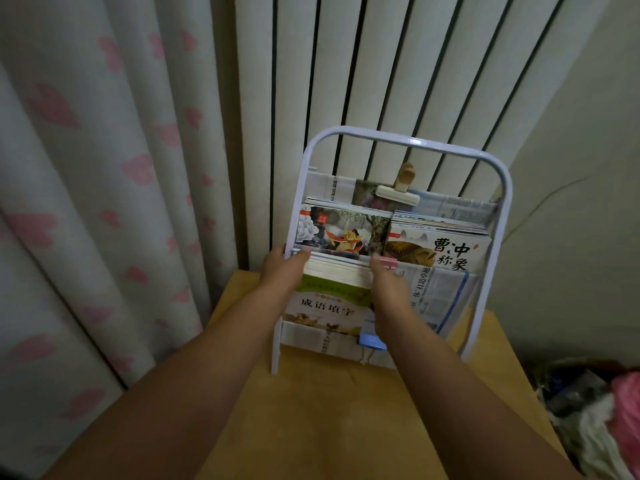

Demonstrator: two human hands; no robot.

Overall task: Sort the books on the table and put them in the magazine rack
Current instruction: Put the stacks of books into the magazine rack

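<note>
Head: green-covered books (pixel 329 299), racked upright.

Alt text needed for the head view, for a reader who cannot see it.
Both hands, left hand and right hand, hold a stack of books in the lower tier of a white magazine rack standing on a wooden table.

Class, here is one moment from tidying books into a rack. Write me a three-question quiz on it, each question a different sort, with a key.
1. True or false: both hands are at the stack of books in the rack's lower left pocket.
2. What colour is the clip at the rack's bottom edge? A red, B blue, C green.
3. Fill in: the rack stands on a wooden ____.

Key: 1 true; 2 B; 3 table.
</note>
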